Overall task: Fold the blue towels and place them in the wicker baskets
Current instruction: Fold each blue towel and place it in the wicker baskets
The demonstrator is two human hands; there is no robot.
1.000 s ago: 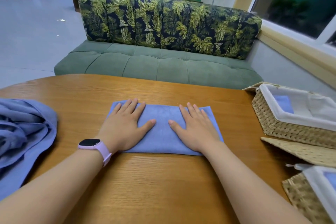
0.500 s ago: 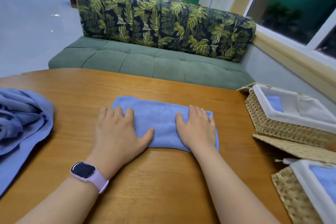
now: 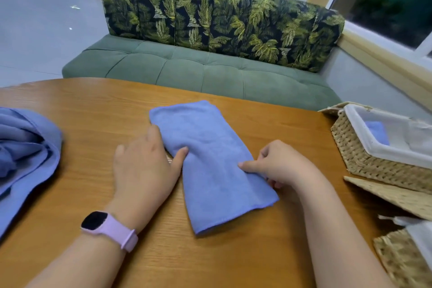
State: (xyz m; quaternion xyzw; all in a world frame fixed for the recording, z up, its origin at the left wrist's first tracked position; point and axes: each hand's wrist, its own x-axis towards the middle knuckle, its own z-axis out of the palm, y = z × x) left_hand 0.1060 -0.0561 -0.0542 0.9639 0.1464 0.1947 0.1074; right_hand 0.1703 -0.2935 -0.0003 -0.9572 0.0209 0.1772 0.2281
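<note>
A folded blue towel point(image 3: 210, 161) lies slanted on the wooden table point(image 3: 93, 110), its long side running from far left to near right. My left hand point(image 3: 145, 166) holds its left edge, thumb on top and fingers tucked under the cloth. My right hand point(image 3: 280, 166) pinches its right edge, thumb on top and fingers curled beneath. A wicker basket point(image 3: 364, 156) with a white liner stands at the right and holds a folded blue towel point(image 3: 377, 132). A second wicker basket point(image 3: 402, 262) shows at the lower right corner.
A pile of unfolded blue towels point(image 3: 23, 147) lies at the table's left edge. A flat wicker lid point(image 3: 392, 194) rests between the two baskets. Beyond the table stands a green sofa point(image 3: 201, 70) with leaf-print cushions.
Both hands went from pressing flat on the towel to gripping its side edges. The towel has turned from lying crosswise to slanting toward me.
</note>
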